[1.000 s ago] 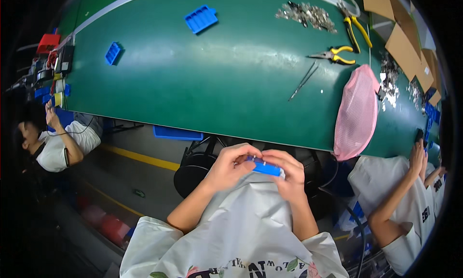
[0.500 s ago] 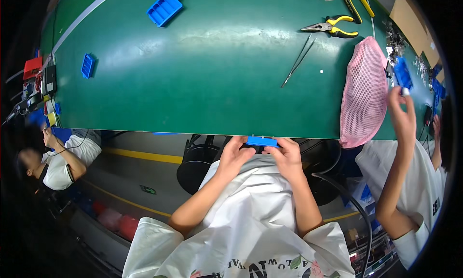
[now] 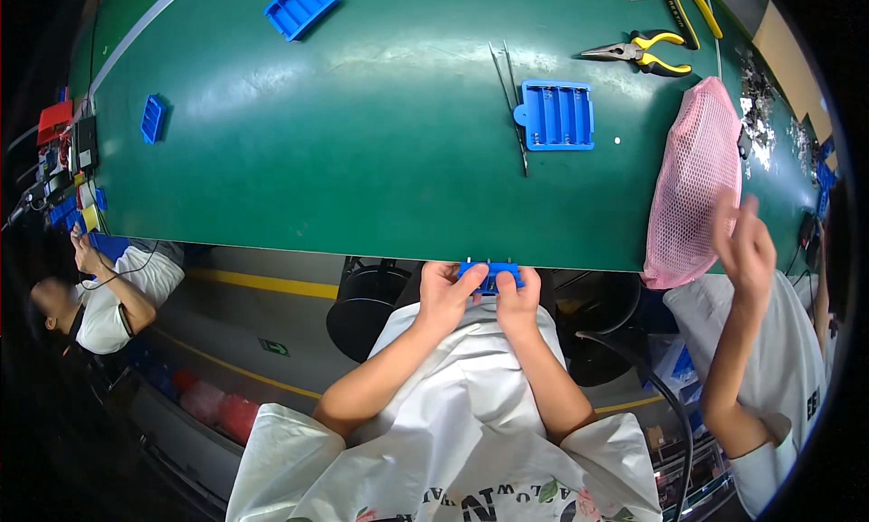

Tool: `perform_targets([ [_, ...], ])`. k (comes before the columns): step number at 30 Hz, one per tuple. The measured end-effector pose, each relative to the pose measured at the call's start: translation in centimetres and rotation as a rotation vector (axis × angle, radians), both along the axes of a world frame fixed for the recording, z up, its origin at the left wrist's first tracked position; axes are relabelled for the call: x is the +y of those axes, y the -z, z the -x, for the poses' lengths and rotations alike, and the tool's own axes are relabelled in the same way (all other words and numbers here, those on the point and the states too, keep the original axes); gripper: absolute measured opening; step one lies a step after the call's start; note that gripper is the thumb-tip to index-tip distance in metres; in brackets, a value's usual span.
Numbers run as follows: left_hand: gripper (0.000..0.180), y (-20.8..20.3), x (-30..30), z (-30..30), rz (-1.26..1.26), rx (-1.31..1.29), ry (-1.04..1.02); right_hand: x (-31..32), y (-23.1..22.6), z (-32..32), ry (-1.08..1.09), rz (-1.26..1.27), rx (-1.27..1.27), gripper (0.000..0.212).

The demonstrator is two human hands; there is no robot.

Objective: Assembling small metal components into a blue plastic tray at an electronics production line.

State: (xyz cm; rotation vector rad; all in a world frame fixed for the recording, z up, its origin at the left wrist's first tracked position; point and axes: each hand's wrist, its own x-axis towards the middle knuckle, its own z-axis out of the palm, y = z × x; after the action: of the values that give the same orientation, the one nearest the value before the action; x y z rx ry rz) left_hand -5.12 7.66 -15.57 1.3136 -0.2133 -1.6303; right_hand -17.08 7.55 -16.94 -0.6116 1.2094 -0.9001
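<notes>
At the table's near edge, in front of my body, I hold a small blue plastic battery holder (image 3: 490, 272) with metal pins standing up along its far side. My left hand (image 3: 442, 297) is closed on its left end, and my right hand (image 3: 519, 303) is closed on its right end, thumbs toward me. On the table ahead and to the right lies a larger blue four-slot battery holder (image 3: 558, 114) with small metal contacts in its slots. Its round tab lies against the tweezers (image 3: 509, 105).
Yellow-and-black pliers (image 3: 643, 53) and a pink mesh bag (image 3: 692, 182) lie to the right. Beyond the bag, a co-worker's hand (image 3: 747, 246) hovers, blurred. A blue slotted tray (image 3: 300, 8) and a smaller one (image 3: 153, 119) lie at the left. Loose metal parts (image 3: 759, 105) lie far right.
The larger blue holder now lies by the tweezers; the co-worker's hand, which held a blue piece, is now empty and nearer. My hands have drawn closer together and tilted the small holder.
</notes>
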Motion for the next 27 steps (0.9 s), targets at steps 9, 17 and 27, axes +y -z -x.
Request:
perform_targets([
  [9,0.012,-1.1,-0.3,1.1,-0.056,0.018,-0.119,0.5,-0.1,-0.4,0.048,-0.058,-0.062,0.023],
  [17,0.012,-0.3,0.0,1.3,-0.013,0.002,-0.139,0.3,-0.3,-0.5,0.045,-0.118,-0.006,0.022],
  [27,0.039,-0.4,1.8,0.2,0.139,-0.008,0.102,0.1,-1.1,0.5,-0.089,0.003,-0.098,0.016],
])
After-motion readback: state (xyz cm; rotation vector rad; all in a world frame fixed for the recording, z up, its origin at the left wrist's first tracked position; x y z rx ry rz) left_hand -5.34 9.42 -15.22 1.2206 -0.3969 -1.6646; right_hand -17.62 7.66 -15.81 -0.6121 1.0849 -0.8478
